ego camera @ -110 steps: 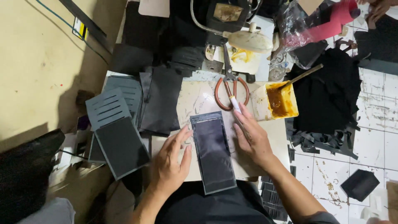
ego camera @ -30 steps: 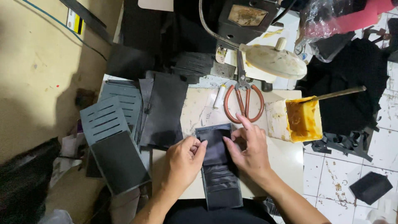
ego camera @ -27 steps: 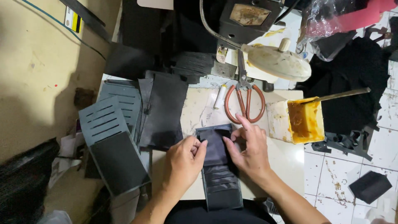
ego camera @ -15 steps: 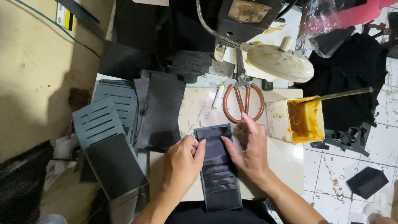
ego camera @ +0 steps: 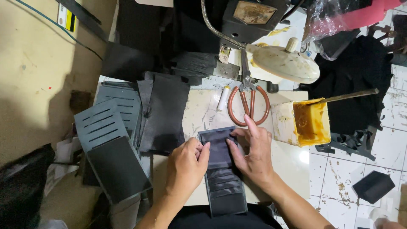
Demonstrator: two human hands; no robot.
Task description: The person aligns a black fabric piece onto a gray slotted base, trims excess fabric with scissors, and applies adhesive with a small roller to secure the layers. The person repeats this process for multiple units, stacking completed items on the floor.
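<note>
While a stack of slotted grey panels [ego camera: 108, 144] is lying at the left edge of the table [ego camera: 199, 112], black leather sheets [ego camera: 163, 112] are overlapping just beside it. Next, the left hand [ego camera: 185, 167] is pressing down on the left edge of a dark wallet piece [ego camera: 221, 169], fingers curled and thumb touching its upper half. That wallet piece is lying flat at the near middle of the table, its card slots showing toward the person. On its right edge, the right hand [ego camera: 253, 152] is resting with fingers spread, pinning it down rather than closing around it. Beyond this hand, orange-handled scissors [ego camera: 248, 104] are lying near a white tube [ego camera: 223, 98]. Farthest right, a glue tub [ego camera: 302, 123] is standing with a stick [ego camera: 349, 96] in it.
</note>
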